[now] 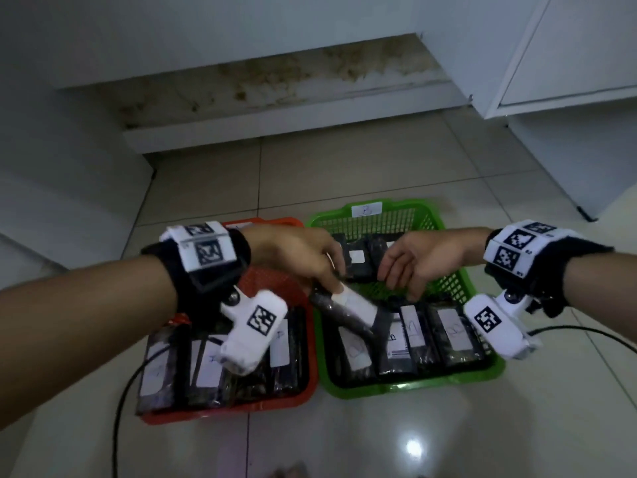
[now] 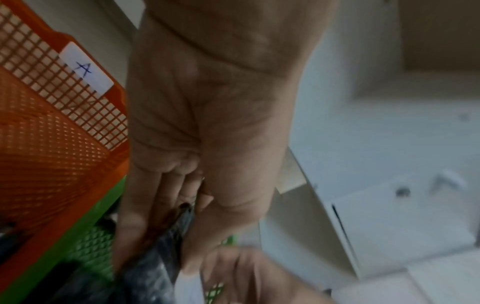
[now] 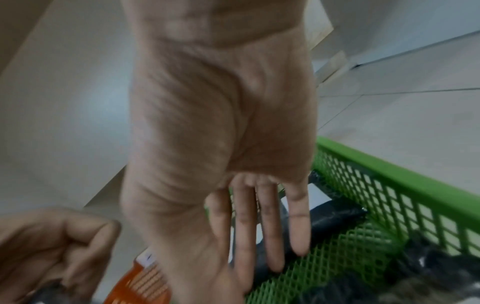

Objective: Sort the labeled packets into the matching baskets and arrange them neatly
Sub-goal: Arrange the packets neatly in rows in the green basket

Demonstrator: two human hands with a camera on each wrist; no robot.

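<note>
Packet of dark crinkly plastic with a white label [image 1: 348, 307] looks light and floppy, so your left hand [image 1: 296, 257] pinches one end over the green mesh basket [image 1: 482, 370], your right hand [image 1: 413, 263] loose-fingered and empty nearby.

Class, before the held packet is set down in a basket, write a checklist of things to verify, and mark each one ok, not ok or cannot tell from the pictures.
1. Packet held firmly: ok. The left hand pinches the dark packet at its upper end.
2. Packet's letter read: cannot tell. Its white label is blurred.
3. Baskets labelled: ok. The orange basket is tagged A; the green basket has a tag that looks like B.
4. Room in the green basket: ok. Bare mesh shows under the right hand.
5. Right hand free to help: ok. Its fingers are straight and hold nothing.
</note>
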